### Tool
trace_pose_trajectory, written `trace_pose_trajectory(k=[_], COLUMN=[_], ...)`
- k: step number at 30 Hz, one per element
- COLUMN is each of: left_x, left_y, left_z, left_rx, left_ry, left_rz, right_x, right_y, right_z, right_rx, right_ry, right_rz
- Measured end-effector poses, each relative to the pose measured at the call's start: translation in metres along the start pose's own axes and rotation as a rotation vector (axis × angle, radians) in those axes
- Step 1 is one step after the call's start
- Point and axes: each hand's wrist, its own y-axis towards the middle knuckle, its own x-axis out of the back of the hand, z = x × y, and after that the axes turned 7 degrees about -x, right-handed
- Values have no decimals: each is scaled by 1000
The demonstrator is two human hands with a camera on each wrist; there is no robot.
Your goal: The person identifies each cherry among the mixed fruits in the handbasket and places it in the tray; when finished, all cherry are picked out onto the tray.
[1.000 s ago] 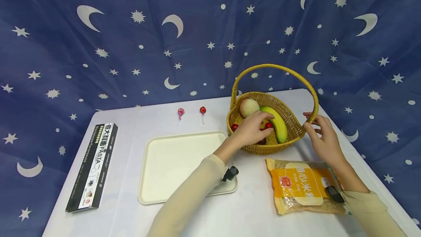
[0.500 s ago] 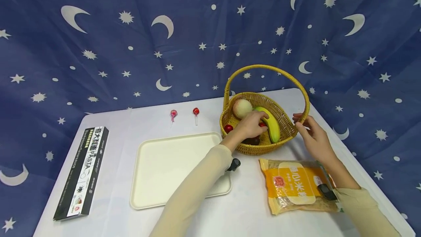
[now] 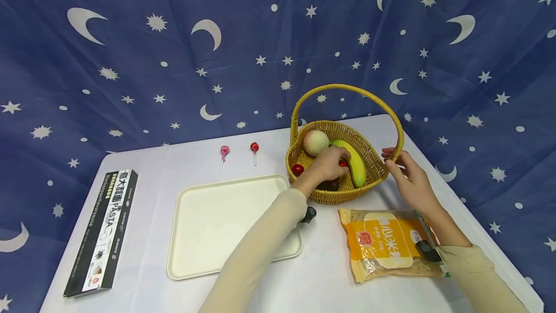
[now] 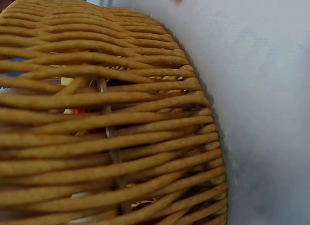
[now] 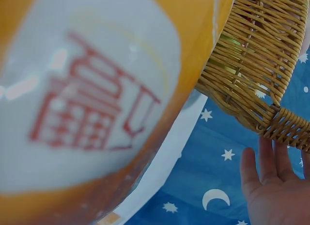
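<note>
A woven yellow basket (image 3: 373, 174) with a hoop handle stands at the table's back right and fills the left wrist view (image 4: 106, 137). It holds a peach (image 3: 315, 142), a banana (image 3: 355, 164), a red cherry (image 3: 297, 169) and a dark fruit (image 3: 332, 185). My left hand (image 3: 329, 164) reaches into it, fingers curled round a small red fruit (image 3: 343, 163) beside the banana. My right hand (image 3: 401, 170) rests its straight fingers against the handle's right base (image 5: 286, 125), palm showing (image 5: 271, 186).
A cream tray (image 3: 226, 223) lies left of the basket. An orange noodle bag (image 3: 384, 245) sits under my right forearm (image 5: 87, 99). Two lollipops (image 3: 224, 151) (image 3: 254, 147) lie behind the tray, a black pasta box (image 3: 102, 233) lies far left. A star-print curtain hangs behind.
My left hand has curled tighter over the red fruit inside the basket. The right hand stays at the handle's base. The head view has shifted a little.
</note>
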Motion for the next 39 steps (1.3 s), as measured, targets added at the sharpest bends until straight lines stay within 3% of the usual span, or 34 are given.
trace_pose_trajectory(k=[6,18,28,32,39], left_x=[-2,0,-13,-8,7], left_y=[4,11,-6,-8,-20], left_z=[-1,-1,0,0,0], left_rx=[20,52,54,49,38], left_ry=[38,65,12,-44,-314], left_rz=[28,26,-25,-86,-238], right_x=[1,6,-4,-3,3], right_y=[-1,7,-13,-10,-5], right_z=[0,0,-3,-1,2], right_rx=[2,51,5,2,14], right_ry=[0,4,-53,-63,-72], right_rz=[1,-2,10,1,-9])
